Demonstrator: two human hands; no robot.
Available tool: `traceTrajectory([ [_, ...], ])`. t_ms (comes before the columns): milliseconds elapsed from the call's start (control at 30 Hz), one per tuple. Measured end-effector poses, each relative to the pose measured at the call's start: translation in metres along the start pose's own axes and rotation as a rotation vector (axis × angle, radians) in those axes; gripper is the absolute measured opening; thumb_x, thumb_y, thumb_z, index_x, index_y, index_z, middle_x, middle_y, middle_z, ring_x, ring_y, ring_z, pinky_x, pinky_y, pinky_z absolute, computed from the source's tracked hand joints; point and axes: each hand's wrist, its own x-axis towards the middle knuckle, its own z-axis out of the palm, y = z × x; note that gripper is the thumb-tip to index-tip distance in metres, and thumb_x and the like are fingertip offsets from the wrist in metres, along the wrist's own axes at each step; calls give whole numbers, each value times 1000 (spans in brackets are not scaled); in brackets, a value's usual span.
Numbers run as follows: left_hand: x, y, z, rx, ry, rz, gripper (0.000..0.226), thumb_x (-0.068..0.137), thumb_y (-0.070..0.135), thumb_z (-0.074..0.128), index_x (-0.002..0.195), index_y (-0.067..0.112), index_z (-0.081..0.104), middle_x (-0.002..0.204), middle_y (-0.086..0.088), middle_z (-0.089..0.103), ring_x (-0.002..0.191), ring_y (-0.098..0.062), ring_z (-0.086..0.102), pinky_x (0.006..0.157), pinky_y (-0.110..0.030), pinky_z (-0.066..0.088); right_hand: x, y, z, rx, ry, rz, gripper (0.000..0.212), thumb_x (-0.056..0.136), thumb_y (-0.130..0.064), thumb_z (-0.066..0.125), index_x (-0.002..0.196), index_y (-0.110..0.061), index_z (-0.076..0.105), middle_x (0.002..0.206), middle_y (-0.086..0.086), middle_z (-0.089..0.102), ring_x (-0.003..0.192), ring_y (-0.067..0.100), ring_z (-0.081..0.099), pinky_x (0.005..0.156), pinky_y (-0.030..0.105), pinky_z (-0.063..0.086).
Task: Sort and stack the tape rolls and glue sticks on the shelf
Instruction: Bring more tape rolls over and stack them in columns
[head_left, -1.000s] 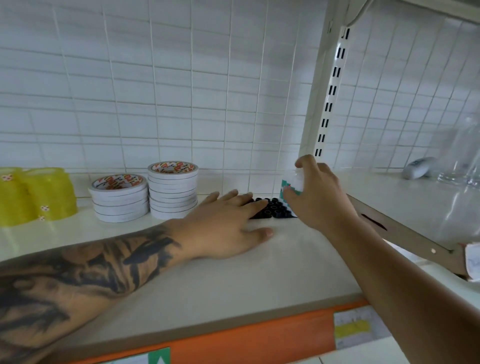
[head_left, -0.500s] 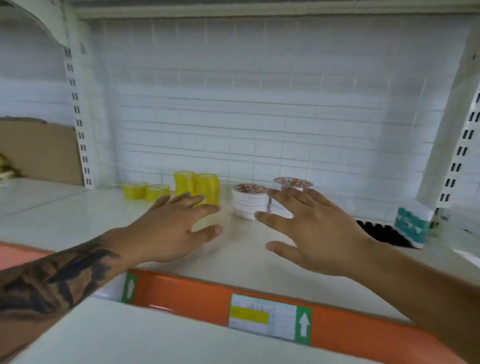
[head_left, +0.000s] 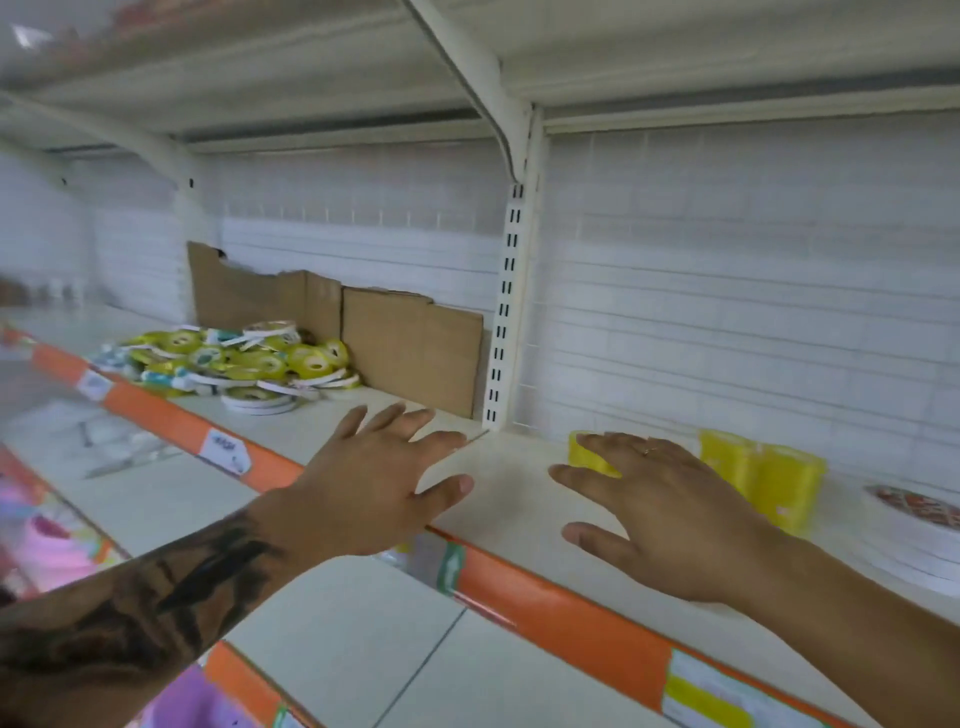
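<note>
Both hands are hovering over the shelf (head_left: 519, 499) with fingers spread wide, holding nothing: the left hand (head_left: 374, 488) near the orange front edge, the right hand (head_left: 670, 519) partly covering a low yellow tape roll (head_left: 584, 453). Taller yellow tape stacks (head_left: 763, 475) are standing just right of it, with white tape rolls (head_left: 919, 535) at the far right. A loose heap of tape rolls (head_left: 244, 358) is lying far left, before cardboard sheets (head_left: 410, 348).

Bright even light, soft shadows, motion blur, wide-angle bending at edges
</note>
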Motion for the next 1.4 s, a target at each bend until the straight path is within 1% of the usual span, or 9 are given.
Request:
traceTrajectory([
  [67, -4, -50, 1, 57, -2, -30, 88, 81, 85, -6, 157, 48, 19, 170, 4, 16, 158, -24, 8, 126, -54, 6, 46, -33, -3, 16, 6, -49, 78, 87, -79, 5, 155, -49, 28, 167, -2, 27, 151, 21, 31, 122, 43, 28],
  [233, -6, -153, 7, 134, -5, -78, 67, 97, 75, 19, 156, 44, 27, 169, 1, 21, 157, -27, 12, 125, -56, 8, 143, -108, -7, 49, 57, -100, 71, 92, -79, 14, 149, -48, 43, 156, 2, 47, 140, 24, 48, 112, 42, 42],
  [533, -12, -271, 44, 94, -3, -200, 69, 94, 77, 17, 152, 43, 36, 162, 2, 35, 151, -27, 28, 122, -57, 17, 281, -202, 0, -3, 64, -266, 90, 76, -79, -5, 155, -50, 24, 167, -2, 25, 151, 22, 28, 120, 42, 28],
  [633, -5, -304, 44, 98, -10, -234, 75, 90, 78, 9, 151, 44, 36, 160, 3, 38, 150, -26, 30, 121, -57, 20, 325, -219, 2, -9, 110, -280, 81, 83, -79, 3, 156, -48, 22, 166, -2, 27, 150, 22, 29, 118, 40, 30],
  [767, 12, -344, 38, 175, -17, -250, 88, 78, 80, 0, 149, 45, 38, 158, 4, 40, 149, -23, 32, 120, -55, 22, 376, -229, 5, -4, 148, -314, 62, 96, -70, 35, 154, -49, 25, 160, -5, 33, 143, 22, 37, 113, 39, 36],
  [967, 78, -386, 29, 168, -29, -243, 91, 76, 85, 5, 147, 43, 43, 150, 6, 49, 143, -21, 41, 117, -53, 28, 442, -222, 17, 87, 190, -264, 52, 97, -64, 44, 144, -44, 40, 147, -5, 47, 133, 24, 48, 104, 42, 44],
  [1233, 132, -408, 56, 12, -155, -201, 60, 89, 81, 34, 133, 47, 57, 127, 11, 65, 126, -19, 56, 112, -49, 36, 507, -229, 45, 212, 73, -35, 42, 96, -54, 48, 123, -22, 54, 124, 7, 60, 115, 31, 60, 87, 41, 51],
  [1333, 139, -413, 53, -34, -158, -162, 49, 91, 75, 47, 132, 49, 57, 116, 15, 66, 122, -18, 58, 108, -44, 41, 519, -240, 52, 366, 57, 67, 41, 98, -52, 51, 120, -18, 57, 126, 9, 60, 116, 32, 58, 92, 42, 51],
  [1400, 142, -418, 52, -38, -133, -118, 50, 89, 73, 52, 132, 48, 56, 126, 16, 65, 123, -17, 58, 107, -43, 43, 522, -247, 52, 426, 93, 117, 34, 99, -43, 56, 121, -18, 59, 127, 9, 58, 118, 30, 56, 93, 38, 49],
])
